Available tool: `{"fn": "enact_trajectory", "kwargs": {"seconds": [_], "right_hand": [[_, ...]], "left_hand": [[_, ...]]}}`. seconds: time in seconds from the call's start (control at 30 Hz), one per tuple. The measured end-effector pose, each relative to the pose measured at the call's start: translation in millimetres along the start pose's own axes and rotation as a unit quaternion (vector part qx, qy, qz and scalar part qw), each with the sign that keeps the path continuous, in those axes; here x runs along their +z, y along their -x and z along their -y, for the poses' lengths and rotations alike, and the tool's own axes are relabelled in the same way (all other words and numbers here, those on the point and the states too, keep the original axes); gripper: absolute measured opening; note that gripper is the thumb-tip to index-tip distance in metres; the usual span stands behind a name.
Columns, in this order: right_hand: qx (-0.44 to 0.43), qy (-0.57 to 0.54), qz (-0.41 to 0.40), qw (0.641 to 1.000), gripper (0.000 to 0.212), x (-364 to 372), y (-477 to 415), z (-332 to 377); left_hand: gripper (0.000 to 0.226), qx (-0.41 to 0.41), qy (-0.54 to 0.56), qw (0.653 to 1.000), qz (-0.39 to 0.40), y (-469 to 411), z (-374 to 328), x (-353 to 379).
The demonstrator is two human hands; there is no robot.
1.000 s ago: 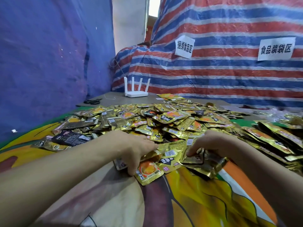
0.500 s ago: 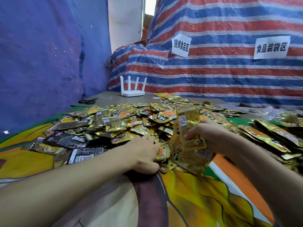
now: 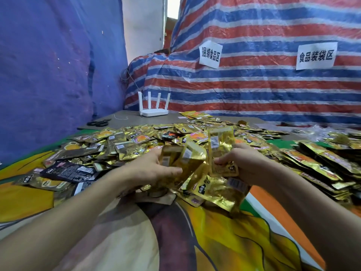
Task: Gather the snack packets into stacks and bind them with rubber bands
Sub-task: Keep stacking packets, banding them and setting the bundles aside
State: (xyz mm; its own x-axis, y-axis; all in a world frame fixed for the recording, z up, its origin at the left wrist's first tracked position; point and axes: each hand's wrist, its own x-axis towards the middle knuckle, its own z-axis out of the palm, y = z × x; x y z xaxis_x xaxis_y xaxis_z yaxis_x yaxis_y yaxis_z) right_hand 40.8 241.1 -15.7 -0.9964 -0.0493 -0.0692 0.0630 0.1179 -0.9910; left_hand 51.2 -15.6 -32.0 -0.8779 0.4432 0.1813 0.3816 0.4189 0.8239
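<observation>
gold foil packets point(image 3: 136, 141) lie in a wide loose heap across the far half of a printed cloth point(image 3: 224, 231), spreading from its left side to its right. the left hand point(image 3: 154, 169) is curled round a small bunch point(image 3: 181, 157) of them, thumb along the near face, held just above the heap's near edge. the right hand point(image 3: 248, 163) pinches one packet point(image 3: 220, 145) upright by its lower part, label side toward the camera, just beside the bunch. more crumpled foil sits under both hands; whether the right hand grips any of that too cannot be told. off to the right, flatter rows point(image 3: 322, 163) of packets overlap one another near the cloth's edge. a black pouch point(image 3: 68, 172) lies at the heap's left fringe. behind the heap, on bare tabletop, stand a white router point(image 3: 153, 106) and, well apart to its left, black scissors point(image 3: 98, 123). a striped tarp point(image 3: 254, 85) bearing two paper signs point(image 3: 210, 54) backs the table, with a blue sheet point(image 3: 48, 65) on the left.
</observation>
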Motion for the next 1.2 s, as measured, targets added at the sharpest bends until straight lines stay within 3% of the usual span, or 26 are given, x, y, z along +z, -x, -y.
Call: {"fn": "enact_trajectory", "kwargs": {"seconds": [0.13, 0.27, 0.4, 0.43, 0.5, 0.57, 0.67, 0.77, 0.93, 1.07, 1.2], "right_hand": [[-0.03, -0.045, -0.048, 0.997, 0.026, 8.7, -4.7, 0.8], [-0.059, -0.098, -0.092, 0.989, 0.022, 17.2, -11.6, 1.0], [-0.072, -0.168, -0.112, 0.977, 0.021, 23.7, -18.9, 3.3], [-0.07, -0.195, -0.11, 0.972, 0.021, 25.5, -20.0, 2.7], [-0.073, -0.231, -0.096, 0.966, 0.025, 30.3, -21.6, -0.6], [-0.076, -0.236, -0.08, 0.965, 0.035, 36.6, -21.7, -5.5], [-0.097, -0.195, -0.077, 0.973, 0.037, 44.7, -20.1, -13.6], [-0.136, -0.144, -0.041, 0.979, 0.025, 54.4, -17.3, -21.8], [-0.17, -0.112, 0.023, 0.979, 0.025, 68.0, -11.5, -31.0], [-0.184, -0.092, 0.018, 0.978, 0.028, 68.6, -9.0, -33.2], [-0.163, -0.069, 0.052, 0.983, 0.033, 76.3, -3.8, -37.8]], "left_hand": [[0.01, -0.067, 0.086, 0.991, -0.073, -6.3, -2.1, -3.3], [0.023, -0.084, 0.143, 0.979, -0.122, -15.0, -8.3, 1.4], [0.004, -0.093, 0.196, 0.939, -0.267, -29.9, -16.2, 6.3], [0.014, -0.074, 0.254, 0.925, -0.274, -33.0, -17.6, 6.2], [0.043, -0.043, 0.349, 0.897, -0.268, -35.4, -18.6, 4.7], [0.054, -0.022, 0.356, 0.893, -0.274, -37.7, -13.3, 4.3], [0.035, -0.05, 0.28, 0.914, -0.288, -35.4, -8.9, 5.8], [0.051, -0.077, 0.25, 0.927, -0.268, -34.7, -3.5, 10.4], [0.055, -0.039, 0.239, 0.943, -0.23, -25.7, 0.0, 23.7], [0.025, -0.008, 0.212, 0.95, -0.231, -20.3, 7.1, 22.7], [0.035, -0.01, 0.245, 0.944, -0.221, -21.8, 9.2, 33.0]]}}
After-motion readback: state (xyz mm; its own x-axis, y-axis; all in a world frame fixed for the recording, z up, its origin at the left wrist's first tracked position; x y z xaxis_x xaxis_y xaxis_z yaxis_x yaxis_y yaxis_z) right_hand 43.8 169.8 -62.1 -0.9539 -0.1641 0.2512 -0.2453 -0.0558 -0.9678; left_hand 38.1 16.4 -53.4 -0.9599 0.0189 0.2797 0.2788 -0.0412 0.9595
